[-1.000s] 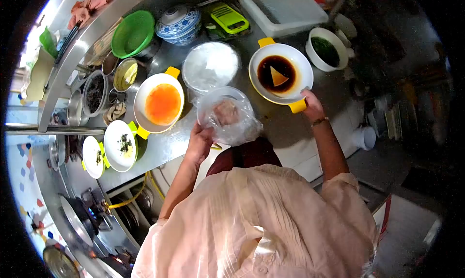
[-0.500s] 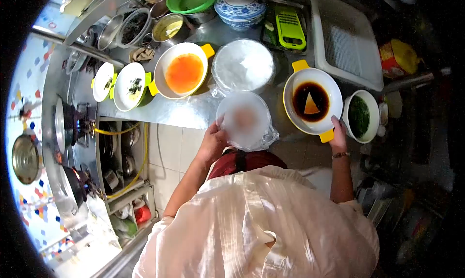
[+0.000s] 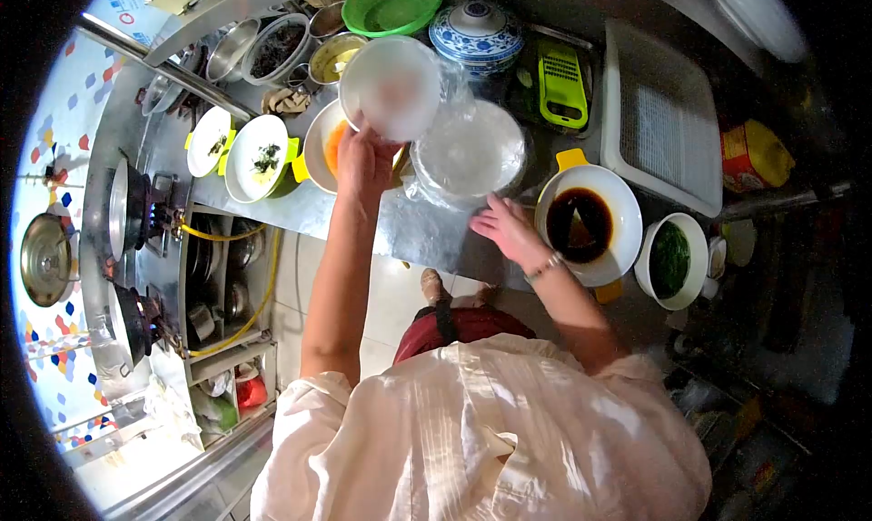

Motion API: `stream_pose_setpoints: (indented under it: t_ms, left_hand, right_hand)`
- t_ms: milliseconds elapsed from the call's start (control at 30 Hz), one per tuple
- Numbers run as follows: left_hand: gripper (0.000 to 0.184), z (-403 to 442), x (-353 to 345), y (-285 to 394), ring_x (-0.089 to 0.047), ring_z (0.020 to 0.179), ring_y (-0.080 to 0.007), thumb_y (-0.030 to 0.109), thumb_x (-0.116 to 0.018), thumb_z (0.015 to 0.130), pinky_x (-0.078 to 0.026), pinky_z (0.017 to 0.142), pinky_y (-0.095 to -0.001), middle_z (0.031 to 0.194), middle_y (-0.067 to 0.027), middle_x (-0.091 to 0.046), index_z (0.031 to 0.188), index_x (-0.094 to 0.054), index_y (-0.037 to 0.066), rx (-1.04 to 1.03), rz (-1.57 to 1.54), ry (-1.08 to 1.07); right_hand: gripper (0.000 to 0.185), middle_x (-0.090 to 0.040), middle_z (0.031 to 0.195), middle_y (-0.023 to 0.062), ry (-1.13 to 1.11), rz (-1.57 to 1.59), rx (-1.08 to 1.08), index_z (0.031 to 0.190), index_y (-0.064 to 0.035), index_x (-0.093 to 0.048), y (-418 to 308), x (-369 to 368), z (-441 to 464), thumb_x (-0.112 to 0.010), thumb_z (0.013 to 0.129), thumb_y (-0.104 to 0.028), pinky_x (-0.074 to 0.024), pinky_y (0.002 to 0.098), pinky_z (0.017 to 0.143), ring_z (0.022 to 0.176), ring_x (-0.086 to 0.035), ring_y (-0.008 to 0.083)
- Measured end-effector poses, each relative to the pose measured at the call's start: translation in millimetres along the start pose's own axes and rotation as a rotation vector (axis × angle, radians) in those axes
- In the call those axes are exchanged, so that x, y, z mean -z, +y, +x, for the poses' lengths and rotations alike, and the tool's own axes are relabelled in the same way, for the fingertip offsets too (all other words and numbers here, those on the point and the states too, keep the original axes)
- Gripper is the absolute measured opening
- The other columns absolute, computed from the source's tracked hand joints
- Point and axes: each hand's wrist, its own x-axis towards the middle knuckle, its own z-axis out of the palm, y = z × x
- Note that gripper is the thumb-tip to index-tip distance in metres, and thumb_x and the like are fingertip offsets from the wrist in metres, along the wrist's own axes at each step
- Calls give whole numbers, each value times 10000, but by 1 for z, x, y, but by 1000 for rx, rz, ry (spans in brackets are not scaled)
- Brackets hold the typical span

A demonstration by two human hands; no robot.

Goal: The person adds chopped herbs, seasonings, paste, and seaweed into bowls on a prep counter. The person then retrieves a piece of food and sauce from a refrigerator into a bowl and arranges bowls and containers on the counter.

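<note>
My left hand (image 3: 368,162) is closed on the near rim of a whitish round bowl (image 3: 391,76), raised over the counter's back half. Its middle shows a blurred pinkish patch, and clear cling film hangs from its right side. Below it, a white bowl of orange liquid (image 3: 334,144) is partly covered from sight. My right hand (image 3: 511,233) has its fingers apart and holds nothing. It hovers near the counter's edge, between a film-covered bowl (image 3: 470,153) and a yellow-handled white bowl (image 3: 622,208) of dark brown sauce.
Two small white bowls (image 3: 241,180) with green bits stand left. Behind are a green basin (image 3: 391,12), a blue-and-white lidded pot (image 3: 477,35) and a green grater (image 3: 563,85). At right are a white tray (image 3: 668,180) and a bowl of greens (image 3: 698,253). Burner flames (image 3: 154,217) show far left.
My left hand has carried the whitish bowl forward and left, from the counter's near edge. My right hand has let go of the sauce bowl's handle and moved left, its fingers apart.
</note>
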Motion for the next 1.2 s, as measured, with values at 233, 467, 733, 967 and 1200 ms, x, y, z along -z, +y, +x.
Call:
stream_pose_setpoints:
  t_ms: [233, 467, 733, 967, 1200]
  left_hand:
    - [303, 45, 0, -19, -576, 869, -262, 98, -414, 872, -497, 774, -407, 1034, -139, -525, 1159, -398, 0, 38, -20, 21]
    - [225, 67, 13, -61, -575, 723, -189, 113, -414, 865, -504, 637, -312, 893, -102, -567, 1035, -487, -15, 335, -132, -36]
    - [318, 102, 37, -155, -550, 817, -257, 145, -522, 804, -472, 680, -351, 966, -134, -542, 1054, -477, -46, 62, 440, -110]
    - [331, 82, 22, -107, -567, 843, -271, 235, -508, 852, -480, 694, -367, 1021, -148, -551, 1075, -502, -10, 524, 282, 55]
    - [176, -42, 44, -48, -576, 642, -280, 53, -535, 758, -457, 613, -330, 740, -196, -579, 896, -557, -53, -273, 1242, 55]
  right_hand:
    - [135, -548, 841, 123, 121, 165, -22, 900, -5, -479, 26, -11, 69, -460, 798, -91, -490, 308, 545, 665, -556, 229]
    - [181, -547, 908, 125, 66, 139, 17, 958, 5, -481, 65, 22, 1, -401, 811, -65, -455, 282, 608, 765, -531, 203]
    - [243, -532, 966, 147, -83, -42, 141, 1028, 37, -453, 93, 33, -23, -419, 829, -99, -459, 333, 752, 812, -544, 237]
    - [270, -479, 1054, 131, -25, 472, -192, 1083, 9, -407, 86, 1, -20, -448, 823, -54, -464, 324, 773, 916, -513, 239]
    - [217, -496, 995, 146, 11, 500, -290, 1066, 1, -411, 78, -14, -21, -425, 870, -89, -480, 264, 623, 851, -531, 238]
